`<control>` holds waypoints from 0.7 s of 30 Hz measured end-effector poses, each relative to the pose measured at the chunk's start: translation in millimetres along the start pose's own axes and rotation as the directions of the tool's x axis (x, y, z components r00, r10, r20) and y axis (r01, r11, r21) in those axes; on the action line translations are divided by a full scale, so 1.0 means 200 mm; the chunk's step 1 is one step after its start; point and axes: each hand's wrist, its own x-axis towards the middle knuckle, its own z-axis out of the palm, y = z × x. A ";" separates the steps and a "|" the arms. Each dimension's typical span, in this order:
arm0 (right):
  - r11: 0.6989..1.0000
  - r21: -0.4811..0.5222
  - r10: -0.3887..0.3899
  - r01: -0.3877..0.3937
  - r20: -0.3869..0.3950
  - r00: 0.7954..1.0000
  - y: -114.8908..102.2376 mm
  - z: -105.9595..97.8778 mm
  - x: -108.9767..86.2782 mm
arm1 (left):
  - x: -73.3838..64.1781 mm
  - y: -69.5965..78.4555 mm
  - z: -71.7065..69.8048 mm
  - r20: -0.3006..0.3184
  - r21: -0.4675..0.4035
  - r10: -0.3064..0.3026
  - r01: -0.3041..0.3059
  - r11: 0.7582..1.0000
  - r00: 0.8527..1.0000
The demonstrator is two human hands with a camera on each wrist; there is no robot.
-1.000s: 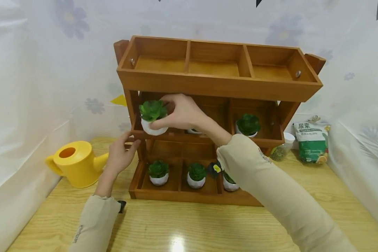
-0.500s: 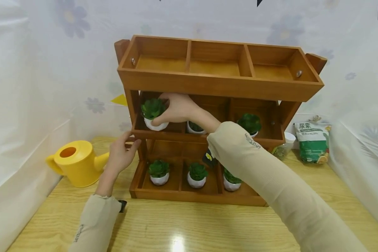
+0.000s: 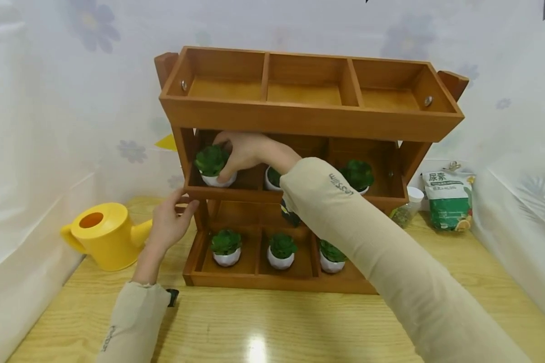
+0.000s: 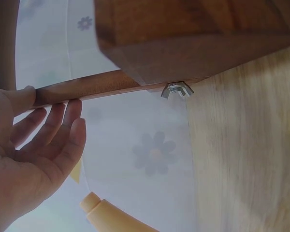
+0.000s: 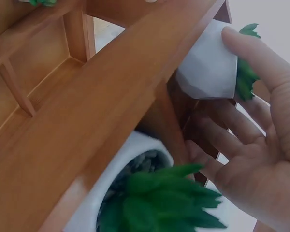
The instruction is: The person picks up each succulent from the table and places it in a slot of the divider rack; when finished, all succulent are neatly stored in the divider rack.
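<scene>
My right hand [image 3: 247, 151] holds a potted succulent [image 3: 212, 161] in the left compartment of the middle tier of a brown wooden plant shelf [image 3: 309, 115]. In the right wrist view the thumb presses the white faceted pot [image 5: 208, 63], with fingers reaching behind it. A second potted succulent [image 5: 150, 203] sits close by in the middle compartment. My left hand [image 3: 170, 219] grips the shelf's left post; in the left wrist view the thumb and fingers pinch that wooden post [image 4: 87, 87] from both sides.
Three potted succulents, such as the left one [image 3: 227, 247], stand in the bottom tier. Another succulent [image 3: 358, 175] sits middle-tier right. A yellow watering can [image 3: 106, 234] is at left. A lidded jar [image 3: 409, 206] and green-white bag [image 3: 449, 199] stand at right.
My right hand has moved the succulent back and down, from in front of the middle tier into its left compartment. The left hand keeps its grip on the post.
</scene>
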 end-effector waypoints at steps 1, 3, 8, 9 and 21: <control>1.000 0.002 -0.018 0.018 0.004 1.000 0.00 0.00 0.00 | 0.00 0.00 0.00 -0.001 -0.001 0.004 -0.004 1.000 1.000; 0.999 -0.006 -0.043 0.043 0.014 0.999 -0.02 0.00 0.01 | 0.00 0.00 0.00 -0.001 -0.005 0.009 -0.009 1.000 1.000; 0.998 -0.057 -0.036 0.036 0.015 0.999 -0.03 0.01 0.02 | 0.00 0.00 0.01 -0.004 -0.014 0.007 -0.007 1.000 1.000; 0.997 -0.071 -0.025 0.026 0.009 1.000 -0.03 0.01 0.02 | 0.00 0.00 0.01 -0.006 -0.014 0.010 -0.010 1.000 1.000; 0.993 -0.119 0.008 -0.010 -0.021 1.000 -0.04 0.01 -0.03 | 0.00 -0.01 0.01 0.009 -0.005 -0.010 0.010 1.000 1.000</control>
